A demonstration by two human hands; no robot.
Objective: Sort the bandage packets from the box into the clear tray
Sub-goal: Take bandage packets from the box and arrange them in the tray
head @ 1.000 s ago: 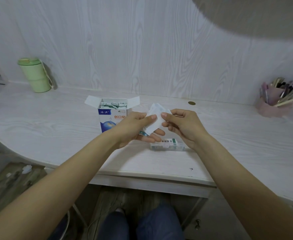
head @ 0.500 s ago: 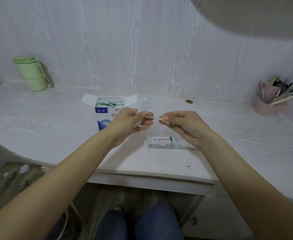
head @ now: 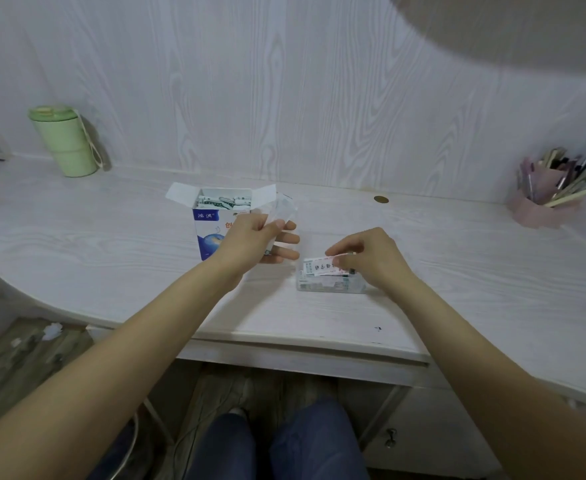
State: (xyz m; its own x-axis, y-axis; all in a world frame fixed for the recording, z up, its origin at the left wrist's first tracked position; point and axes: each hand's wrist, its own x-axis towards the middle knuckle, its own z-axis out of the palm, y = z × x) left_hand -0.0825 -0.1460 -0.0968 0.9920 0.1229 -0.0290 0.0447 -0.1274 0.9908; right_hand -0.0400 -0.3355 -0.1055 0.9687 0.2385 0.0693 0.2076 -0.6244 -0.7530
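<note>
The pale wood-grain worktop (head: 111,258) fills the view. At 11 o'clock of centre stands the opened box (head: 212,223), flaps up, more packets (head: 222,201) showing inside. The left hand (head: 250,242) hovers just in front of it, thumb and fingers pinching a see-through wrapper (head: 282,210). At 3 o'clock of that hand, the right hand (head: 367,259) pinches 1 white bandage packet (head: 319,266) right over the clear tray (head: 329,287), which already holds packets. A green cup (head: 63,142) stands far at 10 o'clock, a pink pen holder (head: 540,209) at 2 o'clock.
</note>
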